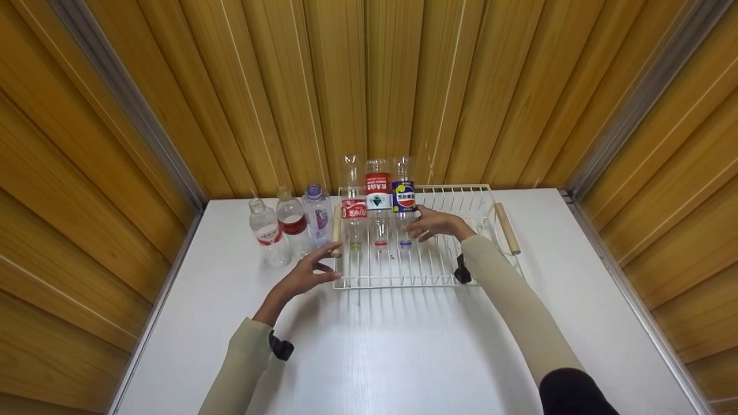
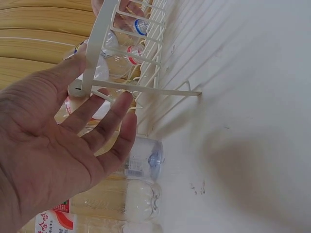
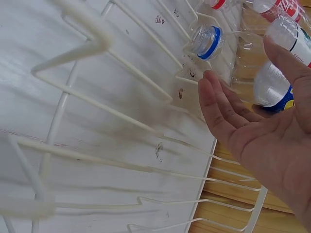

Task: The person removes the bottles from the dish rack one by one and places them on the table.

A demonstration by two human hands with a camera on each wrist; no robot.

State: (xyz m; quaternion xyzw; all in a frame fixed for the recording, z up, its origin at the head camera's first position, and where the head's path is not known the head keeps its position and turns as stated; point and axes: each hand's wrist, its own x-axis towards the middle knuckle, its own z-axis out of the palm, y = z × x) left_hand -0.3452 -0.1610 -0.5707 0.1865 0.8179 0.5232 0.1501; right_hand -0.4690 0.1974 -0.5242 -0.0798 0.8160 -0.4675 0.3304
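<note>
Three clear plastic bottles stand upside down in a white wire dish rack (image 1: 403,281): one with a red label (image 1: 354,208), one with a red and white label (image 1: 378,191), and a blue-labelled cola bottle (image 1: 403,196). Beside the cola bottle is my right hand (image 1: 438,223), its fingers loosely extended near the label and neck. The right wrist view shows its palm bare and the blue-ringed bottle neck (image 3: 209,42) pointing down. My left hand (image 1: 308,274) is at the rack's left wooden handle (image 2: 76,88), thumb and relaxed fingers spread around its end without gripping.
Left of the rack, three upright bottles stand on the white table (image 1: 375,357): one with a white and red label (image 1: 268,233), one with a dark red label (image 1: 293,223), and a purple-capped one (image 1: 317,213). The rack's other wooden handle (image 1: 507,228) is at its right. Wood-patterned walls (image 1: 392,86) surround the table.
</note>
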